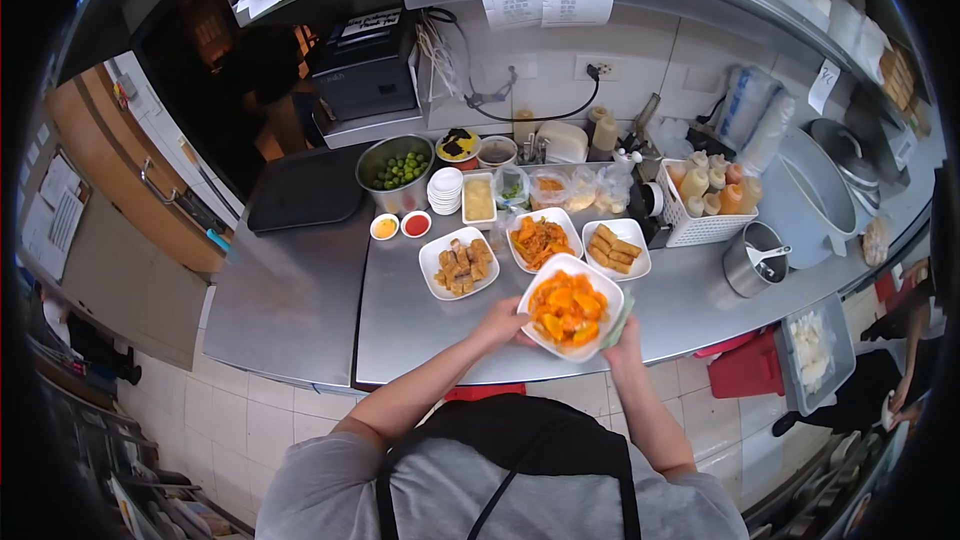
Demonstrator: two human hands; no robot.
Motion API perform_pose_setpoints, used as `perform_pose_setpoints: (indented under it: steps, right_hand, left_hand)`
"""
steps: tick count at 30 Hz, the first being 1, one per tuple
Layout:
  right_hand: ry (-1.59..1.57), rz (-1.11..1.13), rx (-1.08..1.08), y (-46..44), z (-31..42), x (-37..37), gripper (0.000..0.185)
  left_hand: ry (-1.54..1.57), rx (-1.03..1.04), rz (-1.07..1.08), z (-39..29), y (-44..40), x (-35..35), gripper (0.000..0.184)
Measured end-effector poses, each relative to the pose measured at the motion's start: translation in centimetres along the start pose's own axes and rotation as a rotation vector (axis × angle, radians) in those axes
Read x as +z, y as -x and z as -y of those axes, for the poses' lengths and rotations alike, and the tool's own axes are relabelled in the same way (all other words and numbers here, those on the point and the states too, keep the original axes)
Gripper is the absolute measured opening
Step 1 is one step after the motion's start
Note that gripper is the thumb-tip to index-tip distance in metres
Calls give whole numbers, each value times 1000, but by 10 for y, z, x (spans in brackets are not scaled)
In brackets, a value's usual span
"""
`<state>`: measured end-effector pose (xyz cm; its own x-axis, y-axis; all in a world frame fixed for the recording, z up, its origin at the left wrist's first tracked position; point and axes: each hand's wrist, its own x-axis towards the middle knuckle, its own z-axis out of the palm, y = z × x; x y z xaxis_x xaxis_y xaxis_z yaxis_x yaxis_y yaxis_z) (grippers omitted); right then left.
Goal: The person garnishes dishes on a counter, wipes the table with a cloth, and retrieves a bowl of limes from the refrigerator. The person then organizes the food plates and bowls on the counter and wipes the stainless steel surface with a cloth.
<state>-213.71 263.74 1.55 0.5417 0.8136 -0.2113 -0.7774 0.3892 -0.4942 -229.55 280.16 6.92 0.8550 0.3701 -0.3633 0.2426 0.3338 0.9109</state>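
Over the front edge of the steel counter, both my hands hold a white square bowl (pixel 612 292) filled with glossy orange food pieces (pixel 568 308). My left hand (pixel 504 324) grips the bowl's left side. On the right side, my right hand (pixel 624 342) holds it with a pale green cloth (pixel 620 324) between hand and bowl. Just beyond stand a bowl of orange stir-fried food (pixel 541 242) and a bowl of golden fried rolls (pixel 612 248). To the left is a bowl of browned, cut pieces (pixel 461 266). The fingers under the held bowl are partly hidden.
A pot of green limes (pixel 401 172), red sauce (pixel 416 225) and yellow sauce (pixel 384 228) dishes, and stacked white dishes (pixel 445 190) line the counter's back. At right are a squeeze-bottle basket (pixel 690 230) and a steel container (pixel 745 275). Another person (pixel 900 350) is at far right.
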Motion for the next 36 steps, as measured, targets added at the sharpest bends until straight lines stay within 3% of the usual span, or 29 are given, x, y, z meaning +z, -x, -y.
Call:
perform_pose_setpoints:
  steps: [3,5,8,10,12,14,16,18,19,21,22,24,26,27,30,31,32,34,36]
  right_hand:
    - [-129,158,177,0,16,41,48]
    - [-124,131,100,-5,-11,30,46]
    - [-183,-51,203,25,-39,41,43]
    - [117,-126,296,32,-42,-3,41]
    - [368,-201,224,54,-5,2,38]
    - [892,-175,-100,58,40,-21,39]
    - [1461,-388,-208,54,86,-48,43]
    - [2081,-537,-509,43,105,-92,49]
    - [2067,-550,-534,36,104,-104,49]
    - [2470,-1000,-561,29,98,-123,53]
    - [2464,-1014,-563,21,95,-126,53]
    - [2271,-748,-507,-1,77,-121,58]
    - [2324,-414,-747,-18,21,-109,58]
    - [2301,-292,-626,-15,-7,-65,56]
    - [2216,67,-655,-19,-100,0,57]
    - [2097,205,-771,-15,-123,26,56]
    - [2032,290,-715,-12,-147,44,52]
    - [1911,483,-266,14,-158,110,54]
    - [1564,652,-338,19,-207,86,43]
  left_hand:
    - [128,-198,187,-3,13,11,39]
    - [244,-190,190,10,4,11,40]
    - [345,-216,159,16,8,-1,41]
    - [294,-178,88,6,22,-14,38]
    - [292,-170,20,6,43,-31,36]
    - [265,-124,-90,7,62,-58,36]
    - [261,-89,-183,16,88,-82,37]
    - [231,-68,-274,22,116,-101,36]
    - [222,-55,-325,27,127,-110,36]
    - [299,-38,-394,37,149,-124,36]
    - [292,-36,-386,40,157,-127,36]
    - [288,-80,-464,42,171,-132,35]
    - [304,-51,-461,49,178,-133,35]
    - [332,-23,-462,51,180,-134,35]
    - [361,-20,-455,48,182,-127,34]
    - [343,-31,-452,51,180,-129,33]
    - [337,-31,-444,48,178,-128,33]
    - [331,-76,-433,40,174,-122,32]
    - [334,-72,-398,39,166,-123,33]
